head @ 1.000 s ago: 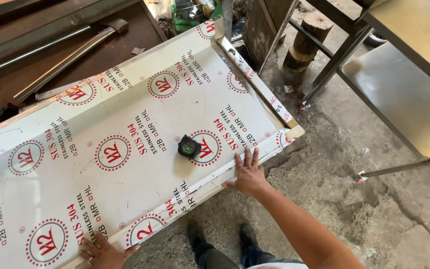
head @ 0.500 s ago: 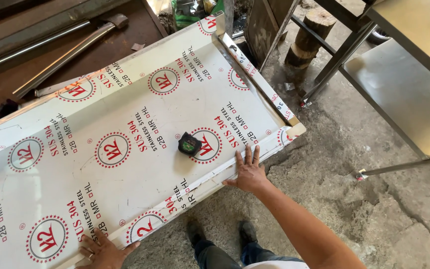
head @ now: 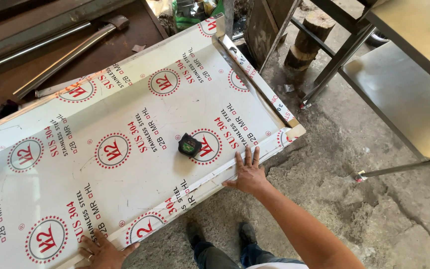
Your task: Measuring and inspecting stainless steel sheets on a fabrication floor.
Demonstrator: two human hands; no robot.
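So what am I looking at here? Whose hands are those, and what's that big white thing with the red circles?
The picture comes from a camera on a person's head, looking down, so you see that person's own arms and feet. The big white thing is a long metal sheet with folded-up edges, covered in a white protective film printed with red round stamps. The right hand lies flat on the sheet's near edge, fingers spread. The left hand presses on the same edge further along. Neither hand holds anything. A small black and green tape measure sits on the sheet. Behind it lie metal bars; a steel table stands to the right on the rough concrete floor.
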